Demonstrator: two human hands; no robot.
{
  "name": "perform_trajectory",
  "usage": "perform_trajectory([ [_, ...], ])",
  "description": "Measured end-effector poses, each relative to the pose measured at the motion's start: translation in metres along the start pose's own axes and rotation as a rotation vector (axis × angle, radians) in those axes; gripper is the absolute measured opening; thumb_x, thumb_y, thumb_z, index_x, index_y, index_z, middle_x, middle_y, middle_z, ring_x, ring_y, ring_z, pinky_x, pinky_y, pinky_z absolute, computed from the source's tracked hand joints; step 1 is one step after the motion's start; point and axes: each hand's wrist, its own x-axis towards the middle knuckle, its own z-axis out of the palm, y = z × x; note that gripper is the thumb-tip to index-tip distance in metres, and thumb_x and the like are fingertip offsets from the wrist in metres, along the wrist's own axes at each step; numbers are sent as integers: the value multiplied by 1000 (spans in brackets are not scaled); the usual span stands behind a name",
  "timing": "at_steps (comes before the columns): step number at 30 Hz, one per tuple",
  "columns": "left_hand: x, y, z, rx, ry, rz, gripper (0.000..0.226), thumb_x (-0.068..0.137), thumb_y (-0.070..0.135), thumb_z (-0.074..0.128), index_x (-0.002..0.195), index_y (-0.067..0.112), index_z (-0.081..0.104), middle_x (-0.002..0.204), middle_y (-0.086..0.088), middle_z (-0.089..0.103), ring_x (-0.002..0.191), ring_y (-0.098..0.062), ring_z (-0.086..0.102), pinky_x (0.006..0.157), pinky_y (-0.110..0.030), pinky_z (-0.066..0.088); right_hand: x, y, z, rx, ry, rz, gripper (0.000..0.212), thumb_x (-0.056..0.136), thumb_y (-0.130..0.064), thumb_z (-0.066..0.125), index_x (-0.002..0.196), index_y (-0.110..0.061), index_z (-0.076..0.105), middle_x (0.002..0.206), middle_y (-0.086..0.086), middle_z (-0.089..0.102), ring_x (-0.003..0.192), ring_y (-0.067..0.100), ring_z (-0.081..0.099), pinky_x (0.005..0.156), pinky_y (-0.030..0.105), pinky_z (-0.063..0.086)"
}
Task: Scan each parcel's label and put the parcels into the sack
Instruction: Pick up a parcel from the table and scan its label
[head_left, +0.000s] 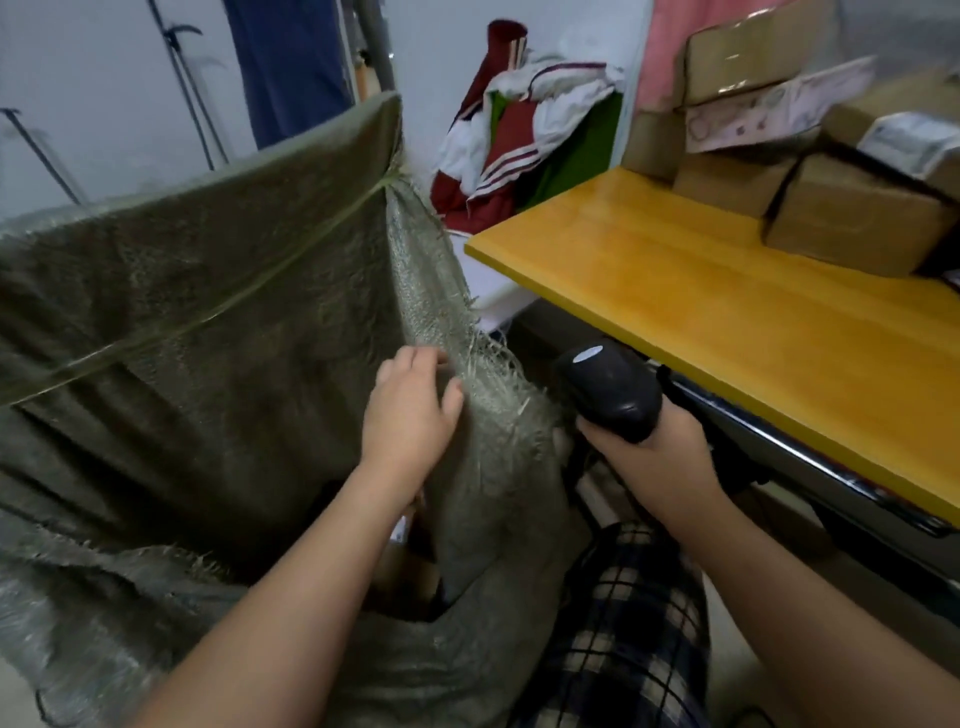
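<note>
I see the grey-green sack (182, 312) filling the left and the yellow table (727, 312) on the right. Brown parcels (852, 228) are stacked at the table's far end, well apart from both hands. A heap of clothes (519, 135) lies behind. My left hand (410, 410) rests loose-fingered on the sack's frayed rim. My right hand (654, 457) grips the black scanner (608, 389), its head tilted up and away, just below the table's edge.
</note>
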Motion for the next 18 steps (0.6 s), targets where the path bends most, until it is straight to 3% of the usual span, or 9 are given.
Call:
perform_trajectory([
  [4, 7, 75, -4, -91, -44, 207, 32, 93, 29, 55, 122, 16, 55, 117, -2, 55, 112, -21, 47, 91, -32, 39, 0, -9, -57, 33, 112, 94, 25, 77, -29, 78, 96, -17, 67, 78, -3, 69, 76, 15, 65, 63, 25, 46],
  [12, 37, 213, 32, -167, -161, 507, 34, 95, 34, 52, 125, 18, 52, 121, 0, 53, 114, -21, 47, 92, -34, 42, -5, -34, -184, 138, 410, 153, 10, 80, -22, 75, 79, -17, 66, 61, 5, 62, 51, 13, 59, 51, 24, 46],
  [15, 68, 254, 52, -148, -135, 565, 36, 94, 33, 55, 126, 16, 51, 124, -3, 48, 115, -24, 44, 90, -35, 41, 15, -45, -215, 245, 456, 160, 9, 82, -20, 74, 88, -17, 67, 71, 6, 66, 55, 17, 63, 53, 24, 54],
  [18, 113, 282, 67, -70, -57, 575, 53, 88, 34, 63, 135, 16, 44, 135, -8, 39, 122, -28, 38, 97, -37, 37, 46, -53, -236, 350, 465, 204, 16, 82, -24, 74, 94, -15, 67, 74, 7, 67, 58, 19, 64, 59, 30, 57],
])
